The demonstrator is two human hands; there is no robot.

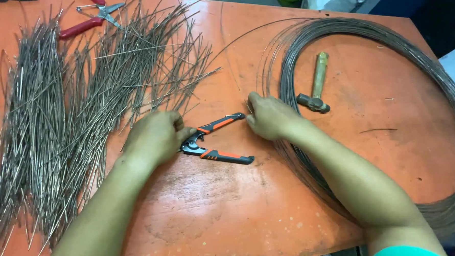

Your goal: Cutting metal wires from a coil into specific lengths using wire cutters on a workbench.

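Plainly, the left hand (155,136) is curled in a loose fist with its fingertips closed at the head of the cutters (214,142), steadying the tool where the blades meet. The cutters lie flat on the table (234,215) between the two hands, their black-and-orange handles splayed open and pointing away from the left hand. Just beyond those handles the right hand (269,115) has its fingers bunched together, seemingly pinching a thin wire (242,34) at the near edge of the coil (443,101), though the strand is too fine to trace into the grip. The coil, many loops of dull grey wire, lies beyond the right hand from the cutters, with a small hammer (316,91) resting inside it. On the cutters' other side, past the left hand, straight cut lengths (59,126) lie in loose bundles, thin and stiff. Red-handled pliers (91,17) lie farther off, above the bundles. The table's orange paint is scuffed and worn.
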